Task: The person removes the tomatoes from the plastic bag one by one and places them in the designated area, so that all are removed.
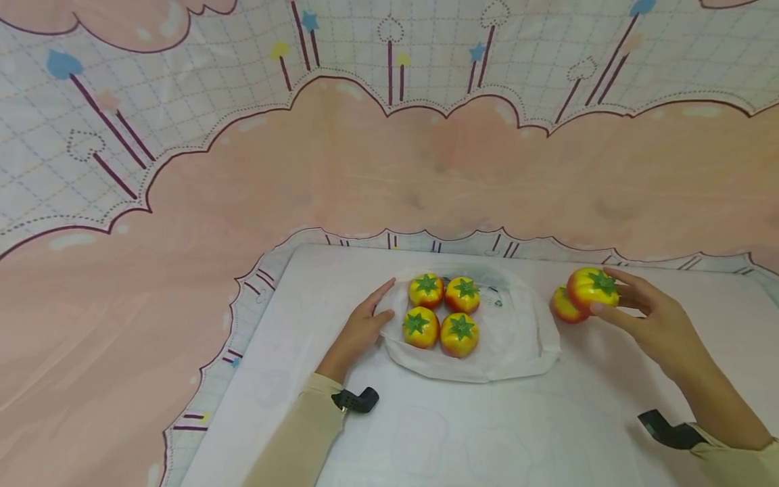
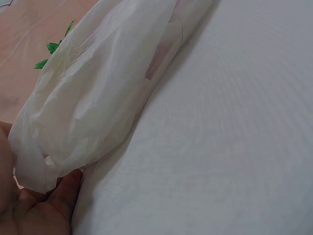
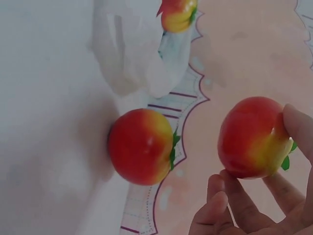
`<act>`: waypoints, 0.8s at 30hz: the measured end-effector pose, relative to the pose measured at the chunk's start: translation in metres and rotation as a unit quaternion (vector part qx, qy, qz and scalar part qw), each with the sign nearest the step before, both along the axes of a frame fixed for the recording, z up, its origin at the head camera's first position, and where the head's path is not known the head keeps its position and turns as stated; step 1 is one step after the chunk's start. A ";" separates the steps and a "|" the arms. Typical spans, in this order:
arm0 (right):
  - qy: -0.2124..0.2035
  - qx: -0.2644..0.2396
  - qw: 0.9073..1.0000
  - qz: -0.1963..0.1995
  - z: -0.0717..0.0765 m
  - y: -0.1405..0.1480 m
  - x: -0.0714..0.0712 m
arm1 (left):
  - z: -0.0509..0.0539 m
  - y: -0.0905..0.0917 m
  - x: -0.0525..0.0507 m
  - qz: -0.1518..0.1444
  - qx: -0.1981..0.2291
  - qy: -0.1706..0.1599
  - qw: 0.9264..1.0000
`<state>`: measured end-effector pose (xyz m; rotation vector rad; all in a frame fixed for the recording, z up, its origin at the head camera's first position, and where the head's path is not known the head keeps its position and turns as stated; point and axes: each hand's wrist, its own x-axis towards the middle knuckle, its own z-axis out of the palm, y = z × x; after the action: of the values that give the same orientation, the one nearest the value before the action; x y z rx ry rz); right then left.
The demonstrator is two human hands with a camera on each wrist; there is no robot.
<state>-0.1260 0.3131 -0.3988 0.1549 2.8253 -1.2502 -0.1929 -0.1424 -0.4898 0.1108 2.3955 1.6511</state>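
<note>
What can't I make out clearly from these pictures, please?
Head view: printed marks on the white bag, too small to read.
Head view: another fruit, partly hidden by the held fruit.
Left wrist: the four fruits, hidden by the bag except green leaves.
Right wrist: right hand, partly cut off.

On the table, toward its far side, a bag. In the bag, over its left half, four fruits, close together, two behind two. At the bag's left edge, touching it, the left hand. Right of the bag, just beside it and on the table, a loose fruit. Above the table, right of the loose fruit and apart from it, a held fruit, between thumb and fingers of the right hand. Behind the table and along its left side, a cloth.
</note>
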 end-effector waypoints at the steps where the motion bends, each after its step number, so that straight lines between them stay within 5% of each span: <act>1: -0.002 0.000 1.000 -0.002 0.000 0.002 0.000 | 0.000 0.000 0.000 0.000 0.001 0.000 1.000; 24: -0.014 0.005 0.999 -0.051 -0.007 0.033 -0.008 | 0.001 -0.001 -0.002 0.002 -0.002 -0.011 1.000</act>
<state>-0.1342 0.3457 -0.4056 0.3179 2.8332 -1.2422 -0.1952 -0.1435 -0.4890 0.0867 2.3848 1.6402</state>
